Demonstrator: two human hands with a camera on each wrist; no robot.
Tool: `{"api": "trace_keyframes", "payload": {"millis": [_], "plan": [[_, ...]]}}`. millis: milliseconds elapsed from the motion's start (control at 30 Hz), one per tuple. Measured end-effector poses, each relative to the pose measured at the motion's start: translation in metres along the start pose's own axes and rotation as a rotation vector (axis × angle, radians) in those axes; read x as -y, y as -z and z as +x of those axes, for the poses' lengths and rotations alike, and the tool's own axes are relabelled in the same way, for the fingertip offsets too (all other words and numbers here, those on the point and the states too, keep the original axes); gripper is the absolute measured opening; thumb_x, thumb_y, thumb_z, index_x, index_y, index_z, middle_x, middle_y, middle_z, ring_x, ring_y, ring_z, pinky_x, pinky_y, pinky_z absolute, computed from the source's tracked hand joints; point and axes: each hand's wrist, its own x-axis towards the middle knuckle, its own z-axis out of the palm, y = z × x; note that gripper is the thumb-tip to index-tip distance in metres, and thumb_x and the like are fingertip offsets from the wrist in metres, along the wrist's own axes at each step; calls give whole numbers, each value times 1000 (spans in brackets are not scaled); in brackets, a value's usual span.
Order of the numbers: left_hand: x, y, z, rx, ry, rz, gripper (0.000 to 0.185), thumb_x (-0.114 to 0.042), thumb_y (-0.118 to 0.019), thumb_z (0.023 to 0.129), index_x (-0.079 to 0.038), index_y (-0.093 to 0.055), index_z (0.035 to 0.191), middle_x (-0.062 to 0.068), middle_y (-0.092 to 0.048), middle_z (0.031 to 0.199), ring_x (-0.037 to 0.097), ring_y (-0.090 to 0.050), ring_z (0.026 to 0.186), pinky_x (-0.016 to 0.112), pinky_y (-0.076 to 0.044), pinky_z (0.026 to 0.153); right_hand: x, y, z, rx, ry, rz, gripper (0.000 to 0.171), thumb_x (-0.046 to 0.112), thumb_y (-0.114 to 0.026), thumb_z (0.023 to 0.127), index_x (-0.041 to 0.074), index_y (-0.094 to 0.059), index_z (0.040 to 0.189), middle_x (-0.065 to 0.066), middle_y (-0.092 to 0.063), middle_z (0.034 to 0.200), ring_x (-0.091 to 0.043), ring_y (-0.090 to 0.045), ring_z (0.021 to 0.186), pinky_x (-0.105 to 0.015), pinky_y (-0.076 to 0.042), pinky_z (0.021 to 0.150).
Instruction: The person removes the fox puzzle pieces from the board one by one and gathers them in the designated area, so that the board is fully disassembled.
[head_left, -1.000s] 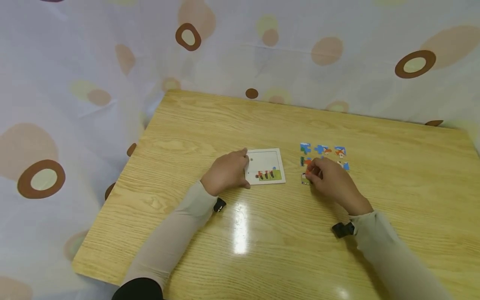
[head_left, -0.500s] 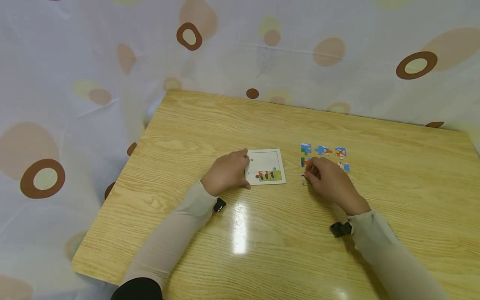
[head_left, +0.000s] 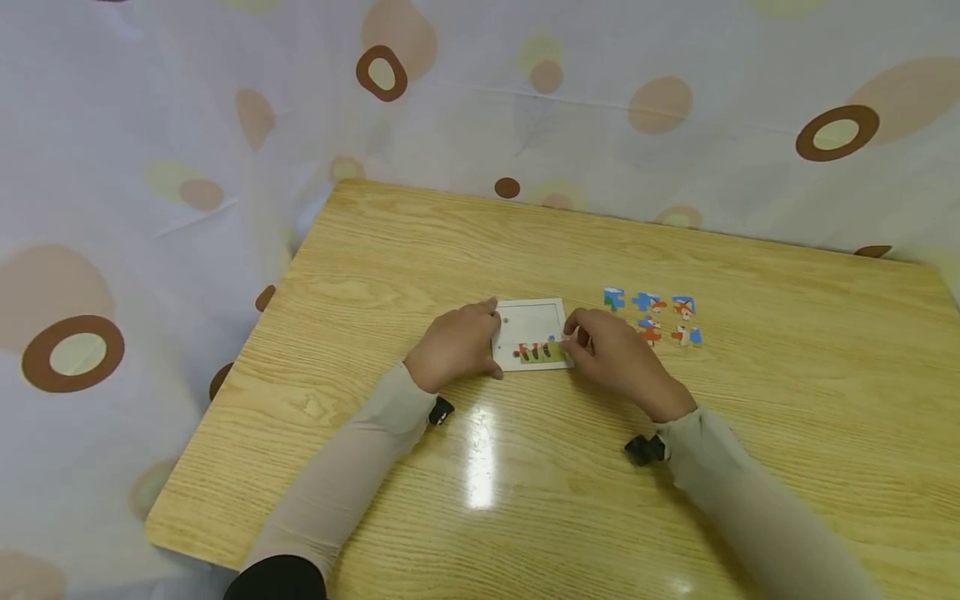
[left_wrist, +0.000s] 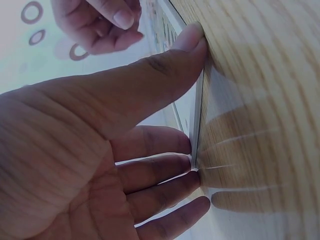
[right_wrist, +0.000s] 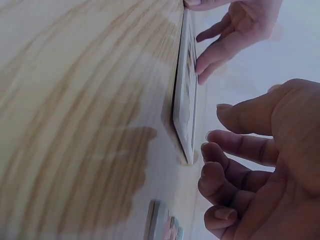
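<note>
A small white puzzle frame [head_left: 531, 323] lies flat on a wooden table [head_left: 787, 392], with a strip of picture filled in along its near edge. My left hand [head_left: 453, 343] grips the frame's left side, thumb at the far corner and fingers at the near one; in the left wrist view the thumb and fingers [left_wrist: 170, 150] bracket the frame's edge [left_wrist: 196, 125]. My right hand [head_left: 609, 350] has its fingertips on the frame's near right corner. In the right wrist view its loosely curled fingers [right_wrist: 235, 150] sit beside the frame [right_wrist: 186, 100] with nothing visible between them.
Several loose coloured puzzle pieces [head_left: 651, 315] lie in two rows to the right of the frame, also seen low in the right wrist view as puzzle pieces [right_wrist: 162, 227]. A pale curtain with brown rings [head_left: 150, 167] surrounds the table's far and left edges.
My right hand has moved left from the loose pieces to the frame's near right corner. Fewer pieces remain in the pile. The left hand has stayed on the frame.
</note>
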Motion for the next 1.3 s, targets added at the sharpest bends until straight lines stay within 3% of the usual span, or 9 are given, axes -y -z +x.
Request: {"api": "trace_keyframes", "payload": {"millis": [300,633,1100,1200,1300], "plan": [[0,-3,2,-10,7,33,64,-45,-91,78,-4,-71,123,18,-42,160,31,-54,136,39,-56,92,12,-18,19,88,74,82,36,8,-70,99,-4,-59,132,-4,-65,86,-15,-55,69,-35,-48,66],[1,-3,2,-12,0,41,63,-46,-90,78,-4,-71,122,18,-42,159,31,-55,135,38,-57,90,15,-22,24,151,60,89,13,2,-72,95,-2,-64,103,-9,-60,91,-22,-53,78,-39,-47,72],[0,-3,2,-8,-6,42,68,-44,-91,79,-2,-69,128,20,-42,159,32,-52,138,39,-55,97,18,-23,23,140,23,86,20,1,-74,94,0,-55,102,-11,-52,91,-24,-48,79,-37,-42,70],[-3,-3,0,-18,-20,57,59,-41,-91,79,-2,-72,120,20,-43,158,32,-51,139,39,-52,101,18,-24,23,136,26,98,23,0,-73,94,2,-52,102,-10,-51,88,-23,-47,76,-36,-40,67],[-8,-4,-1,-36,-82,67,49,-38,-90,82,-3,-73,112,21,-46,156,33,-51,138,39,-50,105,18,-24,23,133,27,121,22,-2,-70,95,3,-50,101,-8,-51,82,-22,-46,71,-35,-39,64]]}}
